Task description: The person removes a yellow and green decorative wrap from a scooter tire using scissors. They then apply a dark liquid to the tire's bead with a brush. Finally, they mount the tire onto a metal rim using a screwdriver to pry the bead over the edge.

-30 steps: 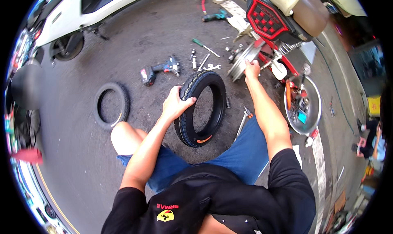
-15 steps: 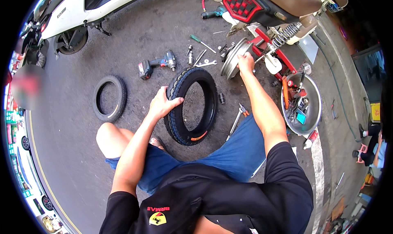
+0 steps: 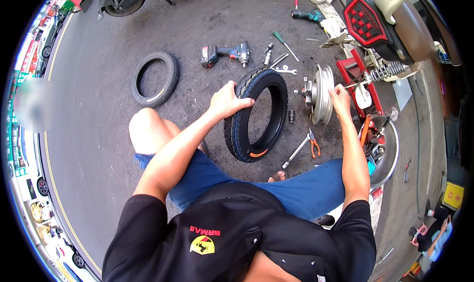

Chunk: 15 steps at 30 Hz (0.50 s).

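My left hand [image 3: 228,102] is closed over the upper left side of a black scooter tyre [image 3: 238,129], its thumb hooked inside the opening. The tyre stands on edge on the asphalt between my knees, with an orange label low on its sidewall. To the right, my right hand [image 3: 340,101] grips the outer edge of a bare silver wheel rim [image 3: 323,104]. The rim stands upright on the ground, its hub side facing the tyre, and a gap separates the two. A black socket [image 3: 291,116] lies between them.
A smaller tyre [image 3: 166,87] lies at left. Beyond my tyre are a cordless impact wrench [image 3: 227,54], a screwdriver [image 3: 285,46] and a spanner [image 3: 286,71]. Orange-handled pliers [image 3: 314,144] lie near my right knee. A metal tool bowl [image 3: 392,156] and a raised scooter [image 3: 380,30] stand at right.
My right hand has brought the wheel rim nearer to me and turned it more upright. The left hand still holds the tyre. The whole view has swung.
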### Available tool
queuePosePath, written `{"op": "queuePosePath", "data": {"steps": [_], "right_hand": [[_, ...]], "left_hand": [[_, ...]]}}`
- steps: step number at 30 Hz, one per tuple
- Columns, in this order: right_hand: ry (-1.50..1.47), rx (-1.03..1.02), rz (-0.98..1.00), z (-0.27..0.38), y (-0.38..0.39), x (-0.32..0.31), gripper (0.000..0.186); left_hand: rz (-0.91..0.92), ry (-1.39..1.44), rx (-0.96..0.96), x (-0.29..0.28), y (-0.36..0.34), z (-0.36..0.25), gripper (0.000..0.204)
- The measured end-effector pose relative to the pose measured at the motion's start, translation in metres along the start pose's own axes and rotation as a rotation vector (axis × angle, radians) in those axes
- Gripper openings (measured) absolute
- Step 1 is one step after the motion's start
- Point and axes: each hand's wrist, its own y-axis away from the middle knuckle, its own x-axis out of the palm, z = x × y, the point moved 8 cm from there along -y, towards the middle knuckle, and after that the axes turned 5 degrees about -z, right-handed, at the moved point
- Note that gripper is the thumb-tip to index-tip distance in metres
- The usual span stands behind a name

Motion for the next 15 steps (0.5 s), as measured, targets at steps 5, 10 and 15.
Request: {"op": "queuePosePath", "data": {"steps": [5, 10, 15], "right_hand": [[0.095, -0.056, 0.007, 0.012, -0.008, -0.004, 0.029], [0.202, -0.041, 0.049, 0.011, -0.003, -0.015, 0.027], [0.285, -0.005, -0.005, -0.006, -0.008, -0.036, 0.027]], "left_hand": [[-0.031, 0.032, -0.073, 0.01, -0.008, -0.03, 0.083], [-0.099, 0.015, -0.066, 0.011, -0.007, -0.068, 0.084], [-0.185, 0.047, -0.053, 0.013, -0.009, -0.111, 0.088]]}}
